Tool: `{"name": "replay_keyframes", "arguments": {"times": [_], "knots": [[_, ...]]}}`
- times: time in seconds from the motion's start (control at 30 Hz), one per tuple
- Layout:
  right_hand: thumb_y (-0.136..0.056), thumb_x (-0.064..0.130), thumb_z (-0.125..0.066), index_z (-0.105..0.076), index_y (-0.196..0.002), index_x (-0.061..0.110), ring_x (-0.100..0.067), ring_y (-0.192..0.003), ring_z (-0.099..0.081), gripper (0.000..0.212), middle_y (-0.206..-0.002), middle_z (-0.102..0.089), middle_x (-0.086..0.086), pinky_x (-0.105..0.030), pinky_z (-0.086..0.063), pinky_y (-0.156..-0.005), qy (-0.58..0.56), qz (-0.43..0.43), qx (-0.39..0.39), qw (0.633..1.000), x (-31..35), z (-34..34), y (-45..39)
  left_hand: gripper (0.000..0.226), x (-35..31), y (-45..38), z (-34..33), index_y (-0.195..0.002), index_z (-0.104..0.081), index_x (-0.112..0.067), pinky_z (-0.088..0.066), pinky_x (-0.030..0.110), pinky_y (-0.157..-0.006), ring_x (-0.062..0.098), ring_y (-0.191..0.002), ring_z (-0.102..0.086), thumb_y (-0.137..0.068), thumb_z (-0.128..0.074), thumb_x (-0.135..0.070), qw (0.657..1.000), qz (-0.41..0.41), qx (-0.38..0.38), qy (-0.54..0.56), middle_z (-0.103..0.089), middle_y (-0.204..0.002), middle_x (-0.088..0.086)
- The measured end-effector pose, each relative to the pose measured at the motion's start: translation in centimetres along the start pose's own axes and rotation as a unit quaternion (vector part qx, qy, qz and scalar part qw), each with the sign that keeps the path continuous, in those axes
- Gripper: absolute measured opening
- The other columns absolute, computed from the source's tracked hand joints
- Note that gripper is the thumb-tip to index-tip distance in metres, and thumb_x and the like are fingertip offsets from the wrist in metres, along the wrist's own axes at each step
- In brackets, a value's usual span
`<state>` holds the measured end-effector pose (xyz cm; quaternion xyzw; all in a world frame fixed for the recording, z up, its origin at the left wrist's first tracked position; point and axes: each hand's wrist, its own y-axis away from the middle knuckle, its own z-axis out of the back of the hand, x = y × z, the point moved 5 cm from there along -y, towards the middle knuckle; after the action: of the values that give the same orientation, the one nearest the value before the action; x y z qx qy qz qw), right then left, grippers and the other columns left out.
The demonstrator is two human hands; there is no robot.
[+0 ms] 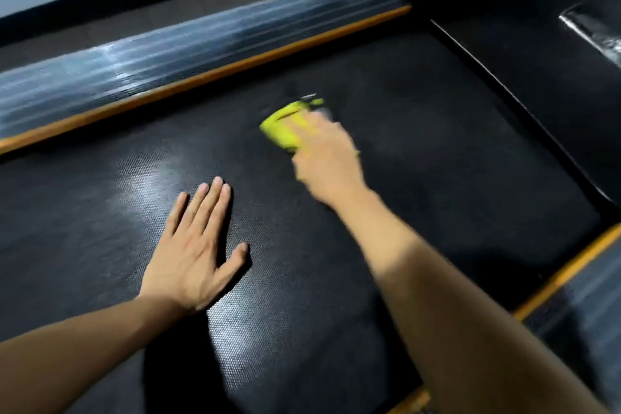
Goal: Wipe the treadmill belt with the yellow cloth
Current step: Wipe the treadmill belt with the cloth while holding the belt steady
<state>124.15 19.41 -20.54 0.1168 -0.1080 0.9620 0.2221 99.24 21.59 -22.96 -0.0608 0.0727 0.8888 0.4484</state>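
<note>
The crumpled yellow cloth [285, 126] is pressed onto the black textured treadmill belt [420, 161] under the blurred right hand [327, 161], fingers curled over it. The left hand [196, 245] is laid flat, fingers spread, holding nothing.

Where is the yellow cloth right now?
In the head view, the yellow cloth lies on the treadmill belt just above centre, under the blurred right hand, beyond the left hand lying flat on the belt.

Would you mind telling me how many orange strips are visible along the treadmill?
2. One orange strip borders the belt on the far side, beside the ribbed rail. The other runs along the near right edge, cut off by the frame, so more may be hidden.
</note>
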Motion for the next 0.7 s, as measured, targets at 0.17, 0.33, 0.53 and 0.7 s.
{"name": "replay_keyframes", "arguments": {"times": [0.17, 0.33, 0.53, 0.7], "knots": [[-0.085, 0.035, -0.037, -0.048, -0.146, 0.023, -0.042, -0.127, -0.047, 0.063, -0.148, -0.045, -0.017, -0.049, -0.039, -0.107, -0.005, -0.132, -0.012, 0.991, -14.0, 3.6, 0.8, 0.088, -0.1, 0.0, -0.1, -0.162, -0.005, -0.013, -0.007, 0.050, -0.127, 0.019, -0.158, 0.003, -0.093, -0.031, -0.062, 1.000, 0.006, 0.007, 0.001, -0.002, -0.171, 0.004], [-0.083, 0.035, -0.037, -0.052, -0.142, 0.022, -0.039, -0.128, -0.049, 0.062, -0.145, -0.050, -0.015, -0.049, -0.042, -0.106, -0.033, -0.109, -0.039, 0.993, -11.3, 2.5, 1.3, 0.086, 0.1, -0.1, -0.5, -0.162, -0.003, -0.016, -0.006, 0.048, -0.127, 0.016, -0.158, 0.006, -0.094, -0.027, -0.063, 1.000, 0.005, -0.010, 0.002, 0.000, -0.171, 0.001], [-0.080, 0.023, -0.058, -0.061, -0.130, 0.026, -0.032, -0.119, -0.055, 0.050, -0.131, -0.059, -0.007, -0.045, -0.045, -0.101, -0.048, 0.058, -0.037, 0.996, 3.3, -0.7, 8.0, 0.087, 0.2, -0.2, -0.5, -0.162, -0.012, -0.014, -0.003, 0.044, -0.128, 0.019, -0.158, -0.003, -0.092, -0.028, -0.063, 0.999, 0.000, -0.033, -0.004, -0.007, -0.171, 0.003], [-0.093, 0.026, -0.052, -0.048, -0.144, 0.032, -0.025, -0.142, -0.038, 0.052, -0.152, -0.045, -0.001, -0.044, -0.030, -0.117, -0.032, 0.041, 0.022, 0.998, 4.1, -0.8, 9.3, 0.083, -0.6, 1.3, 0.0, -0.160, -0.021, -0.014, -0.005, 0.043, -0.128, 0.028, -0.157, -0.011, -0.094, -0.026, -0.062, 1.000, 0.017, -0.026, 0.006, -0.013, -0.170, 0.011]]}}
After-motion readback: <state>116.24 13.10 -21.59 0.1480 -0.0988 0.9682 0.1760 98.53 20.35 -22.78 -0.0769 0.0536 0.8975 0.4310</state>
